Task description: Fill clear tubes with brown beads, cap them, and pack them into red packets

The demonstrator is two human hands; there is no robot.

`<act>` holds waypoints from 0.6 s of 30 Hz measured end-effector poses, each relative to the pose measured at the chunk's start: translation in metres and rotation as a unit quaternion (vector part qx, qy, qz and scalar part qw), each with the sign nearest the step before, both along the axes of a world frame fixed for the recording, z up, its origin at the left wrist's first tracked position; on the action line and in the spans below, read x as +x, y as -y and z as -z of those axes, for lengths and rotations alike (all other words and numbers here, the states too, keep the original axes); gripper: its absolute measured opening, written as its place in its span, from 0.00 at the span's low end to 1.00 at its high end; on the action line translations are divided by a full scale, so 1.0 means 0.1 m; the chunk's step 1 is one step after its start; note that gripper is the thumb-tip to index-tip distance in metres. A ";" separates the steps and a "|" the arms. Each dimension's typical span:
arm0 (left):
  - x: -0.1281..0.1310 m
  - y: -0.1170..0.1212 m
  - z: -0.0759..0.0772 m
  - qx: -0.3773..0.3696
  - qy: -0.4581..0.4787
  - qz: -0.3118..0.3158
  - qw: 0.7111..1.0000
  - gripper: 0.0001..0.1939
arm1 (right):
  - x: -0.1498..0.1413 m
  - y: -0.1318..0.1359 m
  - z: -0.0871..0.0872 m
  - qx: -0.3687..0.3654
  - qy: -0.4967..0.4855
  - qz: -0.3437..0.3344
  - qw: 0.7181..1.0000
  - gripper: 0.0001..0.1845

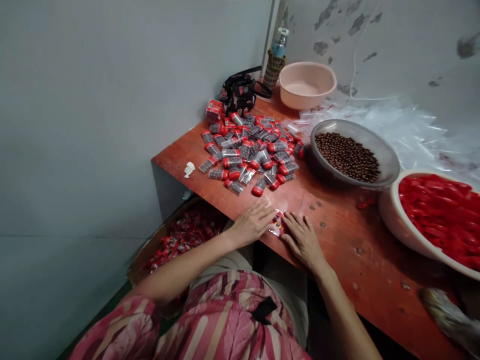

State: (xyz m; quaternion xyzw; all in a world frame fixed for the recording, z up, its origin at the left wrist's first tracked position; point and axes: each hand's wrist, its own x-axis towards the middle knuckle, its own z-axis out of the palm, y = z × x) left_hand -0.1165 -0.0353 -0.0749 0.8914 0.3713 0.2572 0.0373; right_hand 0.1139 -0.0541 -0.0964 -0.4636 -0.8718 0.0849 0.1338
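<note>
Resting both hands around a small red packet [277, 223] at the table's near edge

I see the left hand [251, 223] and right hand [303, 240] lying open and flat on the orange-red table [348, 240], neither clenched, with the packet between them and fingertips from both touching its sides. From the packet, a heap of clear packets with red caps [245, 150] sits at 12 o'clock. A grey bowl of brown beads [348, 155] is at 2 o'clock, and a white basin of red caps [431, 215] is at 3 o'clock. A pink basin [305, 85] stands at 1 o'clock by the wall, beside a black bag [243, 92]. Clear plastic sleeves [393, 132] lie behind the bead bowl. A cardboard box of red packets [180, 240] sits below the table at 9 o'clock.
</note>
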 end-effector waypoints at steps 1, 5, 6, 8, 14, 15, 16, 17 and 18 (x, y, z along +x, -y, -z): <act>0.13 0.03 0.05 -0.021 -0.015 -0.004 1.000 0.21 | 0.01 -0.03 0.00 -0.004 -0.002 -0.018 1.000 0.27; 0.31 0.05 0.20 -0.068 -0.023 -0.028 0.997 0.21 | 0.06 -0.10 0.00 -0.034 -0.052 -0.037 0.997 0.30; 0.31 0.05 0.22 -0.071 -0.014 -0.034 0.997 0.19 | 0.07 -0.10 0.00 -0.040 -0.074 -0.028 0.996 0.29; 0.30 0.07 0.26 -0.074 0.008 -0.045 0.996 0.17 | 0.06 -0.08 0.00 -0.053 -0.130 0.003 0.990 0.27; 0.36 0.12 0.29 -0.077 0.052 -0.054 0.994 0.14 | -0.07 0.10 -0.08 -0.143 -0.315 0.176 0.922 0.21; 0.36 0.12 0.28 -0.078 0.059 -0.055 0.994 0.14 | -0.09 0.13 -0.09 -0.148 -0.325 0.187 0.915 0.20; 0.36 0.11 0.27 -0.080 0.067 -0.056 0.993 0.13 | -0.10 0.16 -0.10 -0.147 -0.327 0.192 0.913 0.20; 0.36 0.11 0.26 -0.083 0.075 -0.059 0.992 0.13 | -0.10 0.19 -0.11 -0.143 -0.325 0.195 0.915 0.19; 0.36 0.11 0.25 -0.087 0.081 -0.063 0.991 0.14 | -0.10 0.21 -0.10 -0.137 -0.320 0.197 0.917 0.19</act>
